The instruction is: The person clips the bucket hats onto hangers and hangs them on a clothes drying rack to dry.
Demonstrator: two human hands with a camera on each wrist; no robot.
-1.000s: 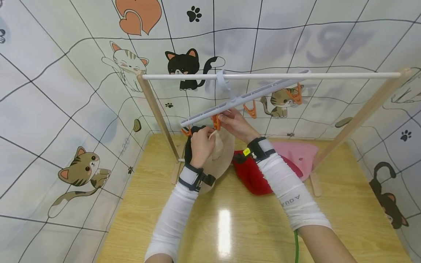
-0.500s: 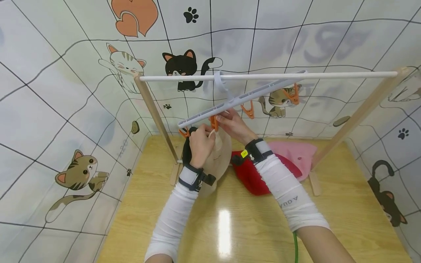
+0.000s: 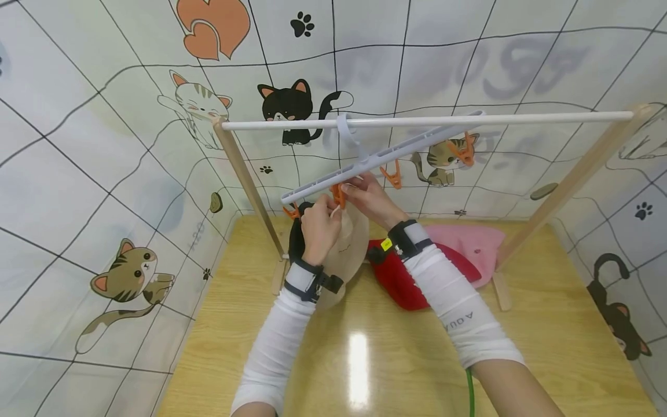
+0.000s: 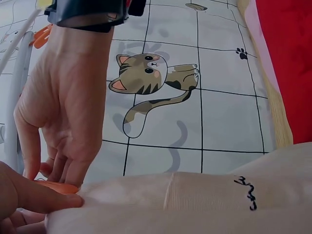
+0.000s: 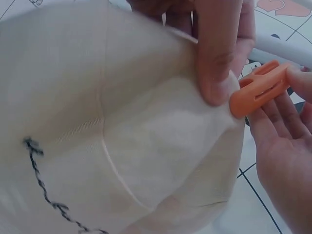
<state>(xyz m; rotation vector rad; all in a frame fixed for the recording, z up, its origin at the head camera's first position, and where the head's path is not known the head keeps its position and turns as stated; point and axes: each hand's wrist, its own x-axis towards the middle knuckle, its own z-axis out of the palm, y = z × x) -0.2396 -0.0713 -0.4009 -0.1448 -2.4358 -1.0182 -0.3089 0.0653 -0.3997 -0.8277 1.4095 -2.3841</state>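
Note:
A beige brimmed hat (image 3: 350, 249) with dark stitching hangs under the pale hanger (image 3: 385, 157). My left hand (image 3: 319, 229) pinches the hat's upper edge, its thumb (image 5: 214, 90) flat on the cloth in the right wrist view. Between thumb and fingers, my right hand (image 3: 372, 200) holds an orange clip (image 5: 261, 90). The clip's tips meet the edge of the hat beside the left thumb; whether they grip the cloth is hard to tell. Left of the left hand, something black (image 3: 297, 237) hangs by another orange clip (image 3: 292, 212), partly hidden.
The hanger hooks over a white rod (image 3: 427, 121) and tilts down to the left. More orange clips (image 3: 392, 175) hang along it. A red hat (image 3: 398, 278) and a pink hat (image 3: 474, 246) lie on the wooden table (image 3: 417, 359). Wooden posts (image 3: 247, 188) hold the rod.
The head view has shifted slightly. Both hands stay at the same clip and hat edge, with little visible movement.

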